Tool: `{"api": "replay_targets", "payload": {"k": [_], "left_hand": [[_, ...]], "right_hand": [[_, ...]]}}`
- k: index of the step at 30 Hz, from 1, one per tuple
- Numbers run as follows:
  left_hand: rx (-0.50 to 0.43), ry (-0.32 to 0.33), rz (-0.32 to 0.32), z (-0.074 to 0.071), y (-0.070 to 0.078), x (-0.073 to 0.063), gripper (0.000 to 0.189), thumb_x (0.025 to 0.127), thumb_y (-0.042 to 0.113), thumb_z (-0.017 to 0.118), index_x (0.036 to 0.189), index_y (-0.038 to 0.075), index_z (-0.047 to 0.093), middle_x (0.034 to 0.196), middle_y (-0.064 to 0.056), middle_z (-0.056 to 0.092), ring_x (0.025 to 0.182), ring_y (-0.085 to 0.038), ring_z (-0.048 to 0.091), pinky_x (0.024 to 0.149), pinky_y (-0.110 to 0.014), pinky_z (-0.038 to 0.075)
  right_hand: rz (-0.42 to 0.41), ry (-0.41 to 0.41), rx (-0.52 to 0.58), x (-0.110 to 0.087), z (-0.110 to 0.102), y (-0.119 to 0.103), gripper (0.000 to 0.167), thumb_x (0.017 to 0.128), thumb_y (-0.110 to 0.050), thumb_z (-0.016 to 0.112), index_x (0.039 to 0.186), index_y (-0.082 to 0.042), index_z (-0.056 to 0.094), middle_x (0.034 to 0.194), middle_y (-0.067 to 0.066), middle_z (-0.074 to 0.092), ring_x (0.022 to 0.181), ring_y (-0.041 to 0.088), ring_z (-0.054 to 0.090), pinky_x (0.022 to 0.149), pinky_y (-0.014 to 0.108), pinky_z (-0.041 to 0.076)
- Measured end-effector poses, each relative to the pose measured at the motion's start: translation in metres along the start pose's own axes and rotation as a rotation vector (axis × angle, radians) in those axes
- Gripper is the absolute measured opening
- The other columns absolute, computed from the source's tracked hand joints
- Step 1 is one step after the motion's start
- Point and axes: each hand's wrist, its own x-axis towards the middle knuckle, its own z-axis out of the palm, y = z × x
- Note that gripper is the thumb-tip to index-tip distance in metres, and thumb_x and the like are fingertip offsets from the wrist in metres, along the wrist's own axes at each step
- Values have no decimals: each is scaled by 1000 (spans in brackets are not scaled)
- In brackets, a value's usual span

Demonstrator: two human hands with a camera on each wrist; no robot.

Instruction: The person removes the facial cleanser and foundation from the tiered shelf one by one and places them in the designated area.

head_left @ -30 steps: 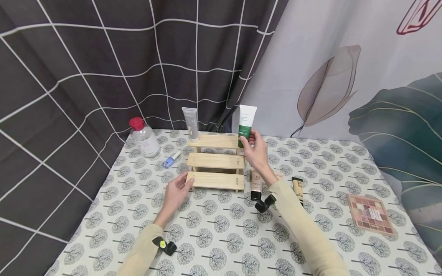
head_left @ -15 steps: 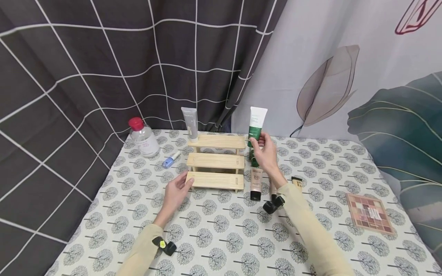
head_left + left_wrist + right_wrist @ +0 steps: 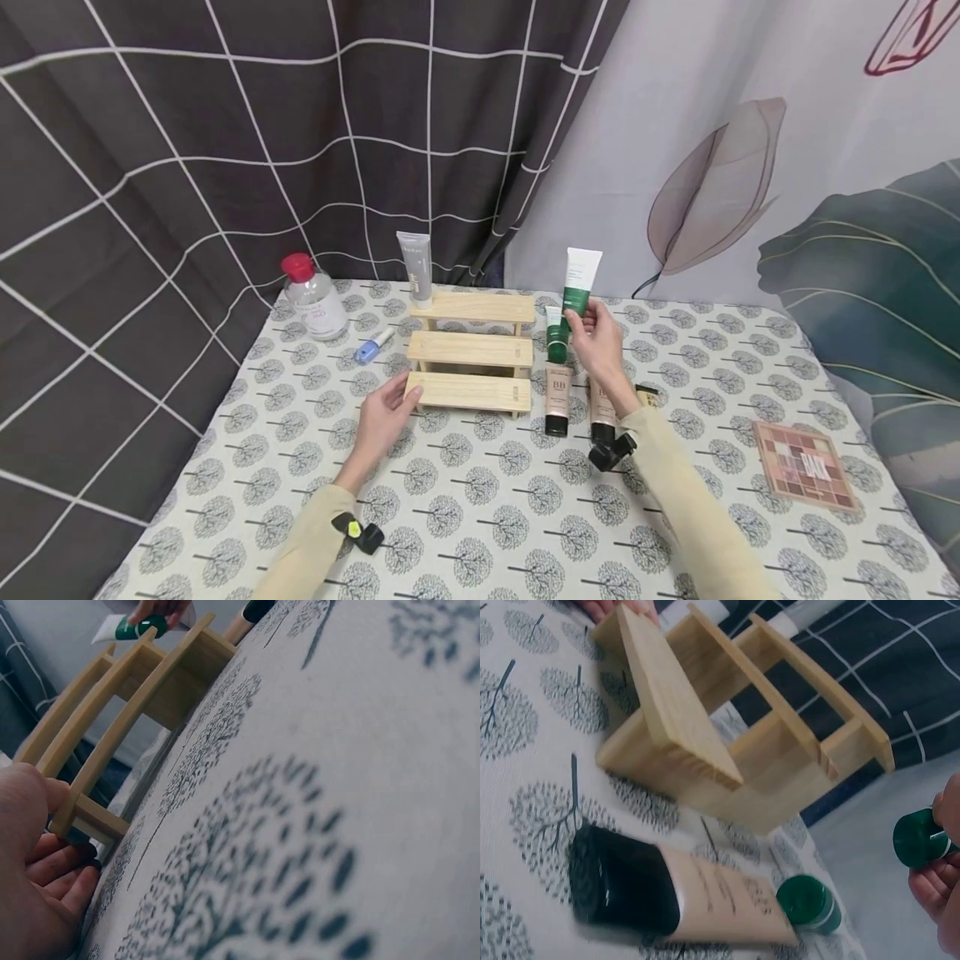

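My right hand (image 3: 598, 342) holds a green-and-white squeeze tube (image 3: 582, 271) by its green lower part, upright in the air right of the three-step wooden display stand (image 3: 468, 350). In the right wrist view its green cap (image 3: 915, 838) sticks out below the fingers. A smaller green-and-white tube (image 3: 556, 337) stands on the table just behind it. My left hand (image 3: 385, 417) grips the left end of the stand's lowest step, thumb on top and fingers below, as the left wrist view shows. A grey tube (image 3: 417, 271) stands at the left of the top step.
Two BB cream tubes (image 3: 557, 400) lie right of the stand, one partly behind my right wrist. A gold tube (image 3: 647, 394) is mostly hidden by the sleeve. An eyeshadow palette (image 3: 780, 492), a blue nail polish (image 3: 367, 352) and a red-capped bottle (image 3: 322, 310) lie or stand farther out.
My right hand has carried the green-and-white tube from the top step's right end rightward and slightly lower. The smaller tube and second BB cream have come into sight. My left hand stays put.
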Motion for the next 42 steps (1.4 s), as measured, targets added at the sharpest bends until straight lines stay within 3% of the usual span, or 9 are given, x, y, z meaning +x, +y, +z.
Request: {"api": "replay_targets", "payload": {"k": [24, 30, 38, 42], "left_hand": [[2, -1, -7, 0, 4, -1, 55, 97, 27, 70, 143, 2, 54, 144, -22, 57, 132, -36, 58, 110, -36, 52], [-6, -3, -7, 0, 4, -1, 56, 97, 27, 70, 143, 1, 54, 144, -22, 57, 132, -36, 58, 110, -35, 53], [-12, -3, -11, 1, 3, 0, 56, 97, 26, 70, 144, 1, 53, 144, -23, 57, 133, -36, 58, 110, -34, 52], [-10, 0, -4, 1, 1, 1, 56, 97, 26, 70, 143, 1, 53, 144, -23, 57, 133, -36, 58, 110, -35, 52]], "right_hand": [[176, -50, -125, -2, -23, 47, 52, 104, -32, 56, 139, 7, 48, 125, 27, 61, 112, 39, 61, 105, 50, 54], [207, -48, -184, -1, -22, 54, 50, 104, -32, 56, 134, 8, 51, 119, 27, 62, 103, 36, 63, 95, 47, 58], [202, -38, -277, 0, -19, 59, 47, 103, -30, 58, 129, 9, 55, 104, 23, 65, 82, 26, 62, 67, 27, 54], [224, -42, -292, 2, -20, 58, 48, 103, -31, 59, 128, 9, 57, 101, 22, 66, 78, 23, 62, 61, 21, 51]]}}
